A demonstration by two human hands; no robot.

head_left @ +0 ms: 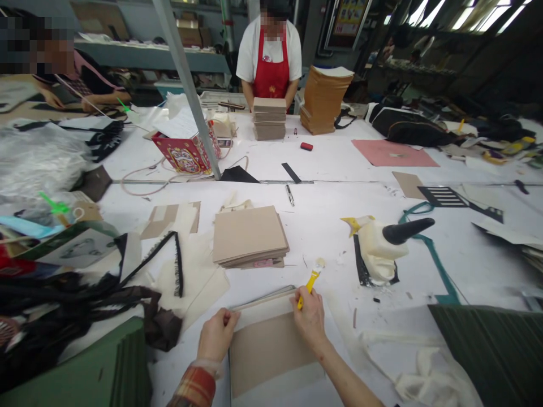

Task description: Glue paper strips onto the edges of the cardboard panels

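Right in front of me lies a brown cardboard panel point(267, 353) with pale whitish bands across its far and near ends; thin layers show beneath its far edge. My left hand point(216, 334) is closed at the panel's far left corner, thumb and forefinger pinched on its edge. A small brush point(313, 280) with a yellow handle is gripped in my right hand point(310, 319), its pale bristles pointing away from me. The fingertips of that hand also touch the panel's far right part. Beyond the panel sits a stack of brown cardboard panels point(250, 234).
A cream, glue-crusted container point(377, 257) with a black horn-shaped piece stands right. Green sheets are stacked at left point(85, 367) and right point(492, 345). Black fabric strips point(55, 311) lie left. Across the table, a person in a red apron point(271, 68) stands behind a board stack point(270, 120).
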